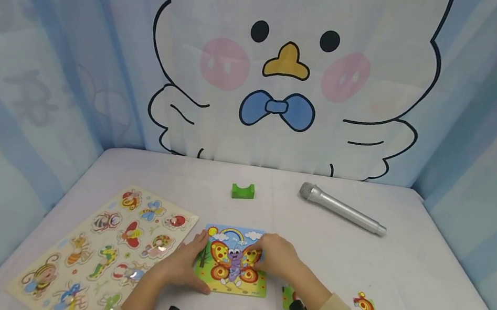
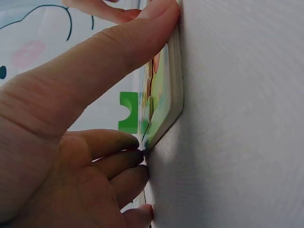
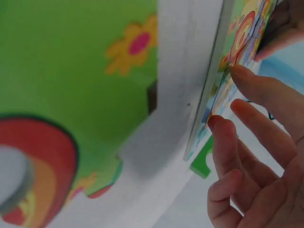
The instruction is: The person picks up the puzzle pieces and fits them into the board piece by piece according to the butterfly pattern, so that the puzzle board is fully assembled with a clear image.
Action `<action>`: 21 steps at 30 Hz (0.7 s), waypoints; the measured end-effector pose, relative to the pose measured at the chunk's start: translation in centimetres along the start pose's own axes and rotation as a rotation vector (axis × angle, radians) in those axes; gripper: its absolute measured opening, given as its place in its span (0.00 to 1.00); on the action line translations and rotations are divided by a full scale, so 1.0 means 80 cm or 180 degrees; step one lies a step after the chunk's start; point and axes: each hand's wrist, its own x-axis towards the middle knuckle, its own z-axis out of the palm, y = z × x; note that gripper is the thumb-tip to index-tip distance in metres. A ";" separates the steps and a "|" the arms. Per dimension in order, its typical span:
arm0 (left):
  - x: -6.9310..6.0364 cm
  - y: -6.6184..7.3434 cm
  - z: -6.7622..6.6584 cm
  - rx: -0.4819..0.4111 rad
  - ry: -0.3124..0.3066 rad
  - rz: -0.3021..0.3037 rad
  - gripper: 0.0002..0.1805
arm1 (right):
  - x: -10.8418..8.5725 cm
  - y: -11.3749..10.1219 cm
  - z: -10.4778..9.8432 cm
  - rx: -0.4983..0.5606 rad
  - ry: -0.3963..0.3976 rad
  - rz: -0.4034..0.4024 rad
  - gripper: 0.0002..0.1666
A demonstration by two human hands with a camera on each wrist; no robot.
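Observation:
A square butterfly puzzle board (image 1: 230,286) lies flat in the middle of the table. My left hand (image 1: 182,267) is at its left side, thumb at the lower left corner and fingers along the left edge; in the left wrist view the thumb of that hand (image 2: 80,95) rests on the board's edge (image 2: 175,90). My right hand (image 1: 280,257) touches the upper right part of the board, over the butterfly's wing. The right wrist view has the fingertips of this hand (image 3: 261,137) at the board's edge (image 3: 206,99), slightly bent. What lies under them is partly hidden.
Two loose puzzle pieces lie to the right, one (image 1: 288,297) partly behind my right forearm, another (image 1: 367,308) further right. A large insect sticker-like board (image 1: 83,280) lies at the left. Behind are a green block (image 1: 243,191) and a silver microphone (image 1: 343,209).

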 end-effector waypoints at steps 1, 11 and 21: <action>0.000 0.000 0.000 0.0004 0.0002 -0.0003 0.63 | -0.001 0.003 0.000 0.0092 -0.0006 -0.0008 0.19; -0.001 0.000 0.000 -0.0008 0.0017 -0.0008 0.63 | -0.019 0.027 -0.009 0.1118 -0.0137 -0.0200 0.25; 0.000 -0.001 -0.001 0.0056 -0.0026 -0.0043 0.63 | -0.047 0.043 -0.011 0.1139 -0.0052 -0.0190 0.25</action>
